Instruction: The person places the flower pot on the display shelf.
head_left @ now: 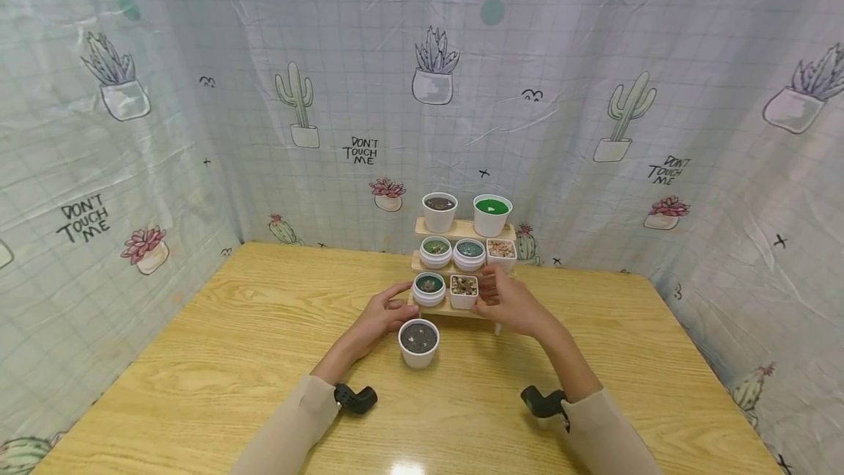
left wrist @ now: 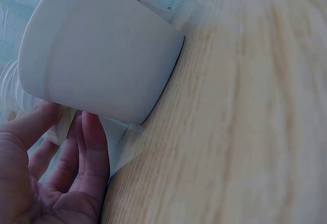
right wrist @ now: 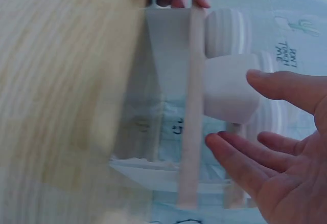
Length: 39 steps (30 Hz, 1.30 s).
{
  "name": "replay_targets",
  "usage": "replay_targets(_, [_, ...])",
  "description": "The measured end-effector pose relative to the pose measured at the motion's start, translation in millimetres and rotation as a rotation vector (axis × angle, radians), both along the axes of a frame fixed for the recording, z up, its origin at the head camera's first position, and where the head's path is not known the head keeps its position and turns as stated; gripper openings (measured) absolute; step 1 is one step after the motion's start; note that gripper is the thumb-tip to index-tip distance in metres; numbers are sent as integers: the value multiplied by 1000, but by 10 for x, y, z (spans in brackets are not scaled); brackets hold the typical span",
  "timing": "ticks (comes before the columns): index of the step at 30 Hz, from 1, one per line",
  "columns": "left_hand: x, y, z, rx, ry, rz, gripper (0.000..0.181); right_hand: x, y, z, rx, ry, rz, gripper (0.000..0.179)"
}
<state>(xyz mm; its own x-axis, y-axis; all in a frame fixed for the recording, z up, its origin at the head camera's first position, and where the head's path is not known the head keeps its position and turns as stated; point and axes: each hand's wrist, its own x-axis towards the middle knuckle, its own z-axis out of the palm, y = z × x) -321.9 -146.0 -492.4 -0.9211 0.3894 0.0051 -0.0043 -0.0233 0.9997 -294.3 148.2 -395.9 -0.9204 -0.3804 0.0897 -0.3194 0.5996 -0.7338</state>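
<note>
A three-tier wooden display stand [head_left: 437, 310] holds several small white pots. My left hand [head_left: 384, 317] pinches the left end of its lowest shelf [left wrist: 64, 127], thumb on one side and fingers on the other. On that shelf are a round ribbed pot [head_left: 430, 297] and a square pot [head_left: 464, 300] with pebble-like filling. My right hand [head_left: 514, 303] is spread around the right side of the square pot, its thumb [right wrist: 263, 77] right at the pot and its fingertips near the shelf. A round tapered pot [head_left: 418, 358] with dark grey filling stands on the table before the stand.
The middle shelf carries two ribbed pots [head_left: 436, 259] and a square pot [head_left: 501, 259]. Up top are a grey-filled pot [head_left: 439, 222] and a green-filled pot [head_left: 491, 224]. A cactus-print curtain [head_left: 369, 57] hangs behind the wood-grain table [head_left: 264, 314].
</note>
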Motion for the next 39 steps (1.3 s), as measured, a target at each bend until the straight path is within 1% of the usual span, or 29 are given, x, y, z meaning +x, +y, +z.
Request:
replay_targets(3, [-4, 5, 3, -3, 0, 1, 71, 27, 32, 50, 40, 36, 14, 66])
replay_targets(7, [-4, 4, 2, -6, 2, 1, 72, 64, 54, 108, 35, 61, 15, 67])
replay_targets(12, [-5, 2, 2, -10, 5, 1, 72, 108, 52, 165, 7, 48, 37, 62])
replay_targets(16, [0, 5, -1, -10, 7, 5, 72, 127, 13, 191, -30, 31, 107, 56])
replay_targets(19, [3, 4, -6, -10, 9, 8, 71, 134, -17, 191, -37, 62, 147, 53])
replay_targets(22, [-1, 4, -10, -12, 10, 6, 71, 130, -43, 169, -18, 122, 158, 49])
replay_targets(24, [-3, 2, -14, -11, 9, 5, 71, 119, -64, 141, -10, 154, 153, 46])
replay_targets(26, [-2, -1, -20, -12, 9, 6, 71, 103, -86, 111, -10, 174, 130, 44])
replay_targets(32, [-3, -1, -24, -6, 11, 6, 71, 51, -124, 21, -36, 243, -18, 43])
replay_targets(39, [-7, 3, -23, 3, 12, -4, 71, 8, -153, -88, -63, 226, -56, 49])
